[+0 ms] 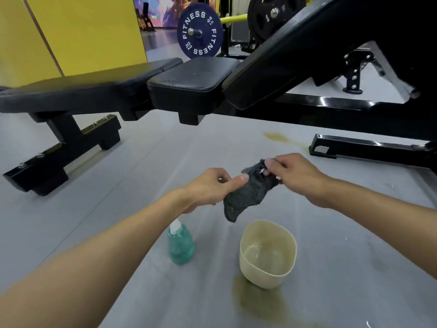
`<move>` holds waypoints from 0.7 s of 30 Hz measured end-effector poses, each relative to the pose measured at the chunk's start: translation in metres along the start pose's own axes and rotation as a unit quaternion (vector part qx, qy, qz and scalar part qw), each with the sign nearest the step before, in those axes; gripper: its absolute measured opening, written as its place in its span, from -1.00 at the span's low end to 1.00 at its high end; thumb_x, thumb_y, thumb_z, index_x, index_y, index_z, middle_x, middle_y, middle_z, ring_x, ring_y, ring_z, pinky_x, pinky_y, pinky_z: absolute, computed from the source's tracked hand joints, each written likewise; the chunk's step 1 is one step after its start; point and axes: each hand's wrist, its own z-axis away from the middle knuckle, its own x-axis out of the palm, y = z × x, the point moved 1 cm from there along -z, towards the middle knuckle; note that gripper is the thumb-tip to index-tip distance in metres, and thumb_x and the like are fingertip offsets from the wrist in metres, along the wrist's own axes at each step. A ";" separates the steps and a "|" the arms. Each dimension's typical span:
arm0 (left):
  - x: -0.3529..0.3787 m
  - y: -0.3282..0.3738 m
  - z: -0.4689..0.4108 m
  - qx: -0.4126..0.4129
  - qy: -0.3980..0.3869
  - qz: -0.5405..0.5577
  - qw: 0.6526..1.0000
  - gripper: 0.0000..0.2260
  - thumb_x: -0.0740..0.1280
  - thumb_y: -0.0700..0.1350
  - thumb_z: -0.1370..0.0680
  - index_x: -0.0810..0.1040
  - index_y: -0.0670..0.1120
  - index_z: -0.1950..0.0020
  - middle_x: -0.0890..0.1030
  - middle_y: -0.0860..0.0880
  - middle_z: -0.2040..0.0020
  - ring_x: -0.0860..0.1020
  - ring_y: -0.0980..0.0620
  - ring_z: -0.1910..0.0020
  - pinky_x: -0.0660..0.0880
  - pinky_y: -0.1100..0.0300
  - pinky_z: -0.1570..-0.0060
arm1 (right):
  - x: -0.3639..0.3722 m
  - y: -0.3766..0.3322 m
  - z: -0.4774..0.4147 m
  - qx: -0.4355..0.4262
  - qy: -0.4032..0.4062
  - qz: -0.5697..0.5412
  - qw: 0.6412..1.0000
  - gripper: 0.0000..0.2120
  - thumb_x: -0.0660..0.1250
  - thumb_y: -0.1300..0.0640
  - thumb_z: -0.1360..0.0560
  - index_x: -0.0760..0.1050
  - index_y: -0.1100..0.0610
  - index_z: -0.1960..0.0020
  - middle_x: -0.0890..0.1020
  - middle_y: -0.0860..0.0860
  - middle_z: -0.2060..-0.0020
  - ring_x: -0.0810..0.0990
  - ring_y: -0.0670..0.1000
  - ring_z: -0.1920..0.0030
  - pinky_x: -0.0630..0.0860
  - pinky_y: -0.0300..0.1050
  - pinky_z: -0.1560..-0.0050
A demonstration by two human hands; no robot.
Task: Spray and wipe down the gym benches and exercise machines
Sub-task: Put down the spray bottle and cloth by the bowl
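Observation:
A dark grey cloth (pixel 246 195) hangs between both hands above the grey floor. My left hand (pixel 210 188) pinches its left side with thumb and fingers. My right hand (pixel 293 176) pinches its upper right edge. Below the hands, a teal spray bottle (pixel 180 245) with a white top stands on the floor, partly hidden by my left forearm. A cream bowl (pixel 267 254) sits to its right. Ahead stand a flat black bench (pixel 78 91), a black seat pad (pixel 194 79) and an inclined black backrest (pixel 295 48).
Black bench feet (pixel 61 159) lie on the floor at left, a black frame bar (pixel 369 147) at right. Yellowish stains mark the floor near the bowl (pixel 255 301) and by the frame (pixel 279 137). A blue weight plate (pixel 199 31) and yellow wall (pixel 82 31) are behind.

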 end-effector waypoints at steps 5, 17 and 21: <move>0.010 0.014 -0.001 0.051 -0.018 -0.190 0.980 -0.74 0.36 0.16 -0.58 0.54 -0.03 0.06 0.59 0.06 0.19 0.50 0.07 0.20 0.39 0.18 0.14 | -0.021 -0.012 -0.003 0.019 0.041 -0.174 0.984 -0.57 0.16 -0.05 -0.67 0.35 0.13 0.32 0.62 0.14 0.22 0.65 0.12 0.09 0.56 0.07 -0.22; 0.005 0.020 -0.001 0.116 0.145 -0.189 0.964 -0.55 0.12 0.08 -0.70 0.27 -0.12 0.33 0.35 -0.02 0.41 0.33 -0.04 0.37 0.26 0.10 0.35 | -0.039 -0.021 -0.004 0.031 0.104 -0.193 0.975 -0.65 0.19 0.12 -0.58 0.34 0.12 0.38 0.70 -0.01 0.19 0.61 0.00 0.08 0.53 -0.10 0.04; -0.004 0.022 0.005 0.115 0.108 -0.159 0.975 -0.61 0.28 0.23 -0.59 0.44 -0.10 0.12 0.54 -0.01 0.28 0.51 -0.05 0.27 0.40 0.10 0.29 | -0.045 -0.009 -0.011 0.057 0.136 -0.257 0.955 -0.63 0.23 -0.01 -0.64 0.43 0.14 0.30 0.58 0.09 0.23 0.58 0.08 0.16 0.59 -0.01 -0.09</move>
